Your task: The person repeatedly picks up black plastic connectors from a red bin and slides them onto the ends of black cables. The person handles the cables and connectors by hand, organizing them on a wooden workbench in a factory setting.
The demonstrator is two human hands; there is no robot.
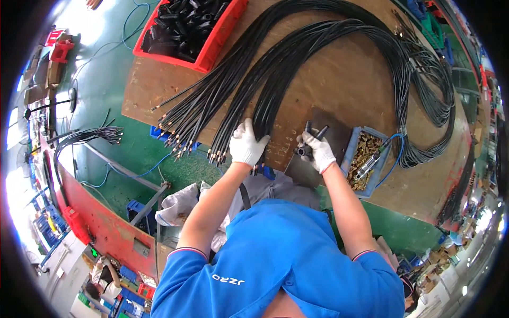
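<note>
Black cables (273,95): on the brown table (339,69), partly hidden by the left hand (247,143)
Black pieces (322,132): hard to count
Left hand: half open, touching cables
Right hand (317,150): curled around black pieces

From the right hand (317,151), free room extends toward 1 o'clock over bare tabletop (344,79), enclosed by the arch of black cables (273,85), whose strands obstruct 10 and 11 o'clock, while a blue tray (350,149) blocks 3 o'clock.
</note>
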